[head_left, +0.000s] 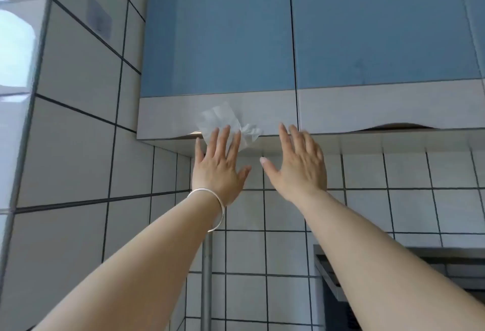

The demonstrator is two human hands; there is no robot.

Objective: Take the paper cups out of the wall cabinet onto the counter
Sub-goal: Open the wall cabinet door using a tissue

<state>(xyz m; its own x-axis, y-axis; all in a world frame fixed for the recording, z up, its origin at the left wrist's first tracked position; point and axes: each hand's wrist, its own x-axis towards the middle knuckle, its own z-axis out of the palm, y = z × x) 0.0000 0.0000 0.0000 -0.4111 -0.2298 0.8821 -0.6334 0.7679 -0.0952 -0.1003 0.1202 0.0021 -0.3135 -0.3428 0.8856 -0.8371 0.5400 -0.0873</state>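
The wall cabinet has two blue doors with grey lower strips; the left door (pixel 217 42) and the right door (pixel 380 28) are both closed. No paper cups are visible. My left hand (pixel 219 165) reaches up to the bottom edge of the left door, fingers spread, with a crumpled white tissue (pixel 225 123) under its fingertips against the grey strip. My right hand (pixel 299 162) is raised beside it, fingers apart and empty, its fingertips at the bottom edge near the seam between the doors. A thin silver bangle circles my left wrist.
White tiled walls with dark grout surround the cabinet. A vertical metal pipe (pixel 206 278) runs down the back wall below my left wrist. A steel range hood (pixel 446 267) sits at the lower right. A window glows at the far left (pixel 15 42).
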